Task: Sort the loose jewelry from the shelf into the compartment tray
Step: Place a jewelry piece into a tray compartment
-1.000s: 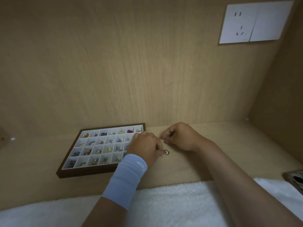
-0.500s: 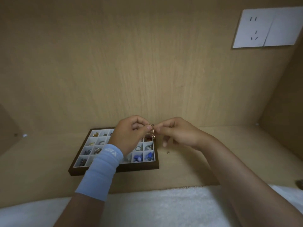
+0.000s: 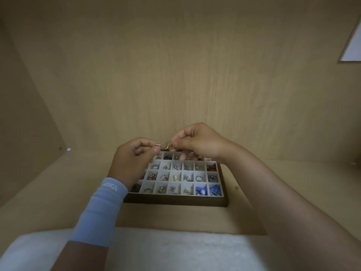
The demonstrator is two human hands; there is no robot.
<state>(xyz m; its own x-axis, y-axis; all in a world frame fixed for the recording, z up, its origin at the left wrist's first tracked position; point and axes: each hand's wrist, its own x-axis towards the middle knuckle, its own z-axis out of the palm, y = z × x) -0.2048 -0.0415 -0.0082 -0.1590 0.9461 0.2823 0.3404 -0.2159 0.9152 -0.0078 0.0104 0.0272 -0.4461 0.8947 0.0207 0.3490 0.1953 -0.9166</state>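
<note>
A dark-framed compartment tray (image 3: pixel 175 202) with white cells lies on the wooden shelf, holding rings, earrings and blue beads. Above its far rows, a small gold wire piece of jewelry (image 3: pixel 164 145) is held in the air between both hands. My left hand (image 3: pixel 132 159), with a light blue sleeve on the wrist, pinches its left end. My right hand (image 3: pixel 197 143) pinches its right end, with the other fingers curled down over the tray's back cells. The hands hide part of the tray's far and left cells.
The wooden shelf (image 3: pixel 273 182) runs left and right of the tray, with wooden walls behind and at the left. A white fluffy cloth (image 3: pixel 175 251) covers the near edge. A white wall plate (image 3: pixel 353 47) shows at the upper right.
Both hands rose from the shelf beside the tray and now hold the gold piece over the tray's far rows. The view has shifted, so the tray sits in the middle.
</note>
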